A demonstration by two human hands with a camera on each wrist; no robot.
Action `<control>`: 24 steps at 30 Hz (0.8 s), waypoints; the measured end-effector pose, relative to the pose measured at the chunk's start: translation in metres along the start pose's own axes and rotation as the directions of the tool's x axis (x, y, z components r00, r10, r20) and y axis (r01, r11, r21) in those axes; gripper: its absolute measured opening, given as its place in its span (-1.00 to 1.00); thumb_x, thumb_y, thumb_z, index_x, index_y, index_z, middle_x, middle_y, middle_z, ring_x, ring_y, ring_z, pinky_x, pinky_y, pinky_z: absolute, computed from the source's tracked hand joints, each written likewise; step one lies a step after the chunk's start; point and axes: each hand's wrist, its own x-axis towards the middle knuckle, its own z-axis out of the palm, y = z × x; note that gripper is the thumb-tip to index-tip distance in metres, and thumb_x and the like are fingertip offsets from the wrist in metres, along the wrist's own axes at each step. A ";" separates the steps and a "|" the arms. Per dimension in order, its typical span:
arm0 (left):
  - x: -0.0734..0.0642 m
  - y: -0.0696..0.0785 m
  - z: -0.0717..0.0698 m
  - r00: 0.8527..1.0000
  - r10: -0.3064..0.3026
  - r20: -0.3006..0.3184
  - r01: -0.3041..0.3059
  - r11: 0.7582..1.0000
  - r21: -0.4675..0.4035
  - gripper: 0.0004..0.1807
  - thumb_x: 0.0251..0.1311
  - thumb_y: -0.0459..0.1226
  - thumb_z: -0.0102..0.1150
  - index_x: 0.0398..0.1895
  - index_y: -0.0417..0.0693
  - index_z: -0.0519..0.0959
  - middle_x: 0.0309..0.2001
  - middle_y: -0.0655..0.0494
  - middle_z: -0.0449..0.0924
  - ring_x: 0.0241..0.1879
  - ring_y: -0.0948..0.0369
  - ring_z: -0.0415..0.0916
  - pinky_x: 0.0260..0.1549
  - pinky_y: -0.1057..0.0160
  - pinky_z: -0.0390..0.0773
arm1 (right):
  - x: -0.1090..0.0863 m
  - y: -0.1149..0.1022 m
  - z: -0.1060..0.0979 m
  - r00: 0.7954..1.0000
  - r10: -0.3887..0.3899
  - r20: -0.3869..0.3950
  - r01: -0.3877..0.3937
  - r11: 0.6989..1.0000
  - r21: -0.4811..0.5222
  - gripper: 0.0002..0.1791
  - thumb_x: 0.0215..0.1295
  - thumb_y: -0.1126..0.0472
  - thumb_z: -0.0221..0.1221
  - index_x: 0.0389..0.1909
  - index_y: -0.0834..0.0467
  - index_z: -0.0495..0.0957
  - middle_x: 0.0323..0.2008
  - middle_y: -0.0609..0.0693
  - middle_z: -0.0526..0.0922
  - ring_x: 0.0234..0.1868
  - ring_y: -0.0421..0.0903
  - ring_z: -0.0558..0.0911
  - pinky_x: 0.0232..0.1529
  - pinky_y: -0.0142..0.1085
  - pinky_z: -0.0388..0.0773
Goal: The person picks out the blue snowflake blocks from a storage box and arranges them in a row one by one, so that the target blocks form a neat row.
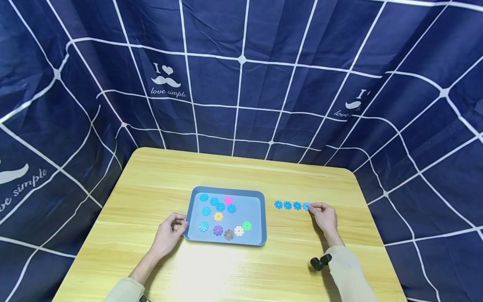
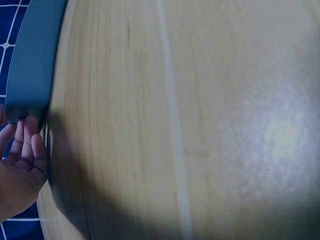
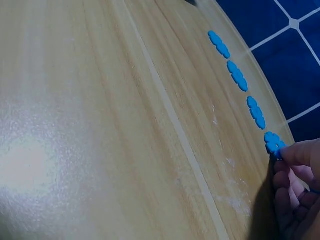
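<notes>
At the right end of a row of blue snowflake discs (image 1: 288, 205), my right hand (image 1: 325, 217) pinches a blue snowflake disc (image 3: 272, 143) between thumb and forefinger. That disc is tilted in the right wrist view, close over the table, partly covered by the fingertips. A grey-blue tray (image 1: 263, 218) lies to the left of the row. My left hand (image 1: 168, 235) holds the tray's left side near the front corner, fingers against the outer wall and thumb at the rim. Inside the tray are several light blue discs (image 1: 206, 211), plus a pink disc (image 1: 228, 201) and a purple disc (image 1: 218, 230).
Also in the tray lie an orange disc (image 1: 218, 216), a brown disc (image 1: 229, 235), a cream disc (image 1: 238, 231) and a green disc (image 1: 247, 226). The wooden table (image 1: 302, 180) is bordered by a dark blue curtain (image 1: 215, 84) with white lines.
</notes>
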 end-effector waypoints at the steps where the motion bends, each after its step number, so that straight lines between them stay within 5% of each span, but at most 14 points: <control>1: 0.000 0.000 0.000 1.000 -0.002 0.000 0.002 1.000 0.001 -0.76 0.41 -0.38 0.26 0.07 -0.30 0.62 -0.15 -0.12 0.71 -0.43 0.40 0.48 -0.45 0.43 0.51 | 0.000 0.000 0.000 1.000 -0.001 0.003 0.001 1.000 -0.015 -0.65 0.47 0.08 0.29 0.09 0.25 0.70 -0.37 -0.18 0.77 -0.40 -0.30 0.64 -0.34 -0.44 0.53; 24: 0.000 -0.001 0.001 1.000 0.005 0.001 -0.005 1.000 0.007 -0.77 0.43 -0.37 0.25 0.07 -0.29 0.62 -0.14 -0.12 0.71 -0.41 0.40 0.48 -0.43 0.44 0.52 | 0.002 -0.004 0.000 1.000 0.026 0.011 -0.026 0.997 -0.068 -0.65 0.46 0.06 0.27 0.05 0.23 0.71 -0.48 -0.22 0.70 -0.41 -0.25 0.62 -0.32 -0.38 0.51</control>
